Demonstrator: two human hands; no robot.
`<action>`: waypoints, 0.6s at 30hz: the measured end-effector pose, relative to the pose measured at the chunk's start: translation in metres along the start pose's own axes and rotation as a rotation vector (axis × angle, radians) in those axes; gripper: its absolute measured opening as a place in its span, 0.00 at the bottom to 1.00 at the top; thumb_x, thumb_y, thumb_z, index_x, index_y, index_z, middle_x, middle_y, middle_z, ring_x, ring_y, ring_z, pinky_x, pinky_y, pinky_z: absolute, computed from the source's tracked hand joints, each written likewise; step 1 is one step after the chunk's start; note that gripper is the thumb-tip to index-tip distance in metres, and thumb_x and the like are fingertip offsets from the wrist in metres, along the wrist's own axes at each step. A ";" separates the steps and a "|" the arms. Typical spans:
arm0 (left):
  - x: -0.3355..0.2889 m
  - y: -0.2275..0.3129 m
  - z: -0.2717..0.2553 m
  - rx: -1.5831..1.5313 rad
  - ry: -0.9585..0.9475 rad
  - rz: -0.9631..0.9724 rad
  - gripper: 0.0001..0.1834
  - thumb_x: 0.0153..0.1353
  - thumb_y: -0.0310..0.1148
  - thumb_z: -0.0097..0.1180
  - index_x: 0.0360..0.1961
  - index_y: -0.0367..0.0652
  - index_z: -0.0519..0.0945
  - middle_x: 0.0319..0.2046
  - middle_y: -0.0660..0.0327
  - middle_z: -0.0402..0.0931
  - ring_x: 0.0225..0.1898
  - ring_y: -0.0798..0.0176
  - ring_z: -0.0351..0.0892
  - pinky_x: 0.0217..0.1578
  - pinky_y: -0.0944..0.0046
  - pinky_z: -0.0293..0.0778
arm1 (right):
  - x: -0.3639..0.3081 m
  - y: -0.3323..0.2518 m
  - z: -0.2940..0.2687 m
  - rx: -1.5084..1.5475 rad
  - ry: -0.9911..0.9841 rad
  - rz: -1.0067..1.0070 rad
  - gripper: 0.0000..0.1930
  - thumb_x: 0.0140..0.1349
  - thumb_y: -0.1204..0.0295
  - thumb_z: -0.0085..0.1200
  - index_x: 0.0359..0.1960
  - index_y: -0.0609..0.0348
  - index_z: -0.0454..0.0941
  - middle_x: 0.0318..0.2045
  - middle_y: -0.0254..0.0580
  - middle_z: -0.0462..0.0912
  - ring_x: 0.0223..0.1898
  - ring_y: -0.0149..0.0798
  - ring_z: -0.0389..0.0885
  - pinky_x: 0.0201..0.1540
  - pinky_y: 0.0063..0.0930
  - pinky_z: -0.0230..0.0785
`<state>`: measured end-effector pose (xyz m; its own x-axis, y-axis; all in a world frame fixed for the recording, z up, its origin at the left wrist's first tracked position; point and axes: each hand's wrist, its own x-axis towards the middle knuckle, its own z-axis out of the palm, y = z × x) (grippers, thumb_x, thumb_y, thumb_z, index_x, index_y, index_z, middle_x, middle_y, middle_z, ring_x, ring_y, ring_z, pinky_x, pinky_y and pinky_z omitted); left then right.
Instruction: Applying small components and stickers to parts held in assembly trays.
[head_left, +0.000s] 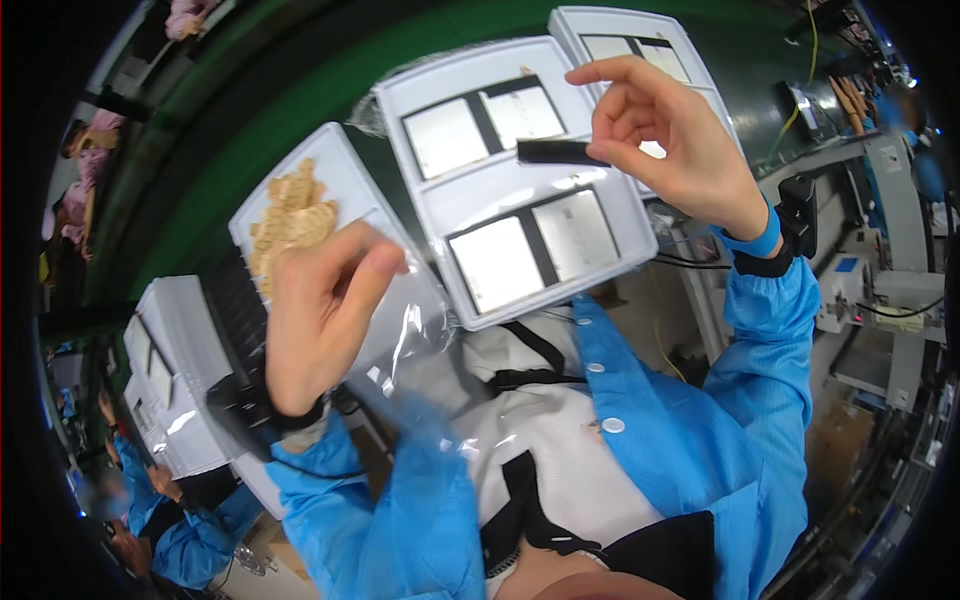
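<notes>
In the head view, our right hand (672,140) pinches a black strip (562,152) at upper centre over the grey tray (520,190), while our left hand (320,305), fingers curled on clear film (415,325), should hold steady.

Bright, even overhead light fills the scene, with glare on the white trays (520,190) and the clear plastic film (415,330). Fisheye bending curves the edges into a black rim, and the people at the margins are blurred.
</notes>
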<state>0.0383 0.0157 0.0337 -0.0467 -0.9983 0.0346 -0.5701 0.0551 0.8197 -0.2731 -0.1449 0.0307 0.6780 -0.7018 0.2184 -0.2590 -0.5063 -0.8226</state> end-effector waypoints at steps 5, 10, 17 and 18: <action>0.020 0.006 0.069 0.333 -0.193 0.211 0.15 0.70 0.43 0.65 0.43 0.40 0.87 0.18 0.58 0.80 0.16 0.57 0.77 0.22 0.61 0.70 | -0.035 0.054 -0.004 0.000 -0.110 0.274 0.28 0.65 0.82 0.66 0.67 0.61 0.73 0.35 0.36 0.84 0.36 0.27 0.87 0.41 0.20 0.80; 0.028 -0.039 0.145 0.575 -0.066 0.406 0.20 0.67 0.44 0.68 0.54 0.44 0.86 0.20 0.61 0.82 0.20 0.59 0.82 0.23 0.59 0.74 | -0.035 0.086 0.020 0.103 -0.096 0.295 0.28 0.66 0.82 0.67 0.67 0.61 0.74 0.36 0.37 0.85 0.39 0.28 0.88 0.43 0.21 0.81; 0.029 -0.052 0.158 0.436 0.041 0.367 0.23 0.65 0.43 0.69 0.58 0.46 0.86 0.19 0.62 0.79 0.18 0.60 0.80 0.22 0.59 0.73 | -0.034 0.096 0.024 0.122 -0.079 0.112 0.33 0.63 0.84 0.68 0.70 0.59 0.73 0.36 0.35 0.85 0.37 0.25 0.85 0.44 0.21 0.78; 0.029 -0.053 0.158 0.423 0.027 0.343 0.23 0.65 0.43 0.69 0.58 0.46 0.86 0.19 0.63 0.79 0.18 0.60 0.79 0.22 0.59 0.73 | -0.036 0.098 0.027 0.109 -0.076 0.125 0.34 0.62 0.84 0.68 0.71 0.58 0.73 0.36 0.34 0.84 0.36 0.25 0.83 0.43 0.20 0.77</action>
<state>-0.0631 -0.0137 -0.0991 -0.2700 -0.9215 0.2792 -0.8064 0.3748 0.4574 -0.3043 -0.1559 -0.0718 0.6964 -0.7138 0.0742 -0.2712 -0.3575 -0.8937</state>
